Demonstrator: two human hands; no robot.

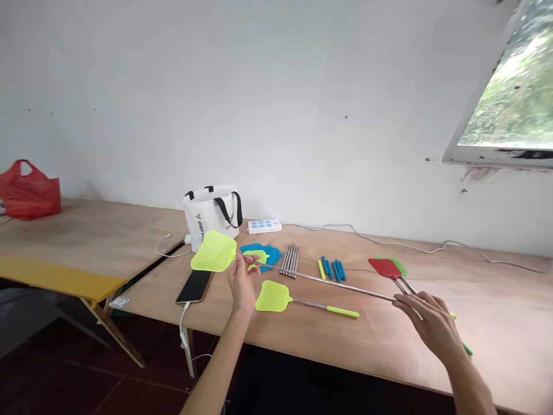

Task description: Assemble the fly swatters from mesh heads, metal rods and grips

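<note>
A fly swatter with a yellow-green perforated head (215, 252) and a long extended metal rod hangs above the table. My left hand (242, 282) pinches its rod just beside the head. Farther right, my right hand (425, 317) is closed around the other end; a bit of yellow-green shows past it. Below the rod lies a shorter yellow-green fly swatter (274, 296). Behind are blue swatter heads (273, 253) with a yellow-green head on them, several metal rods (290, 260), blue grips (337, 270) and a yellow-green grip (321, 269).
A red swatter (384, 267) overlaps a green swatter (400, 265) beside my right hand. At the left are a phone (194, 286) on a cable and a white tote bag (201, 222). A power strip (264, 226) lies by the wall; a red plastic bag (32, 193) stands far left.
</note>
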